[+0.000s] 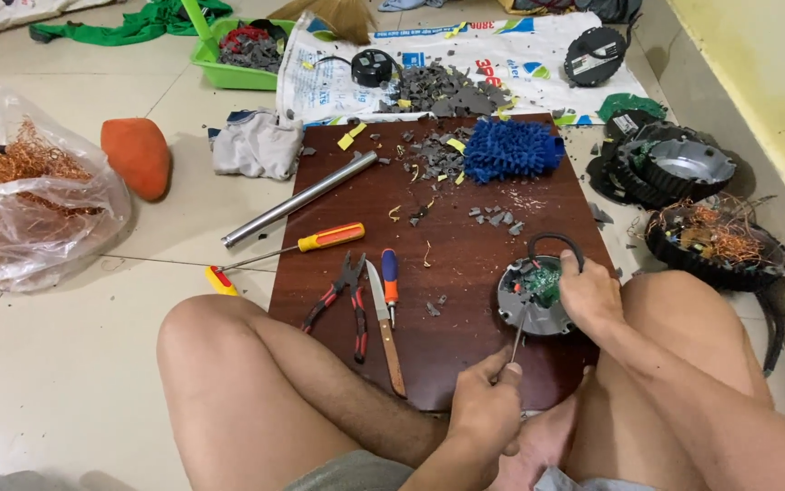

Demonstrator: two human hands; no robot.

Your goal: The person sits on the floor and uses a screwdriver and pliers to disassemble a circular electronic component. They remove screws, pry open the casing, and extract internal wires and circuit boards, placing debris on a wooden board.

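- Dark brown wooden board (465,264) lies on the tiled floor, and a person sits at its 6 o'clock edge with bare knees either side.
- Left hand (486,411), fingers curled tight, pinches the handle of a thin metal screwdriver (517,336); the shaft slants up toward 12 o'clock and its tip sits inside the open casing.
- That round grey casing (535,295) rests on the board at about 4 o'clock, with a green circuit board (547,282) showing inside it.
- Right hand (590,295) clamps the casing's 3 o'clock rim, fingers closed over it; a black cable (554,241) loops up from the casing toward 12 o'clock.
- At the board's 8 o'clock: red-handled pliers (349,300), a wooden-handled knife (385,327) just beside them, and a small blue-and-orange screwdriver (390,284) next to the blade.
- An orange-handled screwdriver (310,244) and a steel tube (301,198) hang over the 9 o'clock edge.
- Grey plastic fragments (442,155) are scattered at 12 o'clock, touching a blue fluffy mitt (512,150).
- Off the board at 3 o'clock: black round housings (674,168), one full of copper wire (715,238).
- Far out at 9 o'clock, a clear bag of copper wire (33,195); a green tray (238,50) sits toward 11 o'clock.
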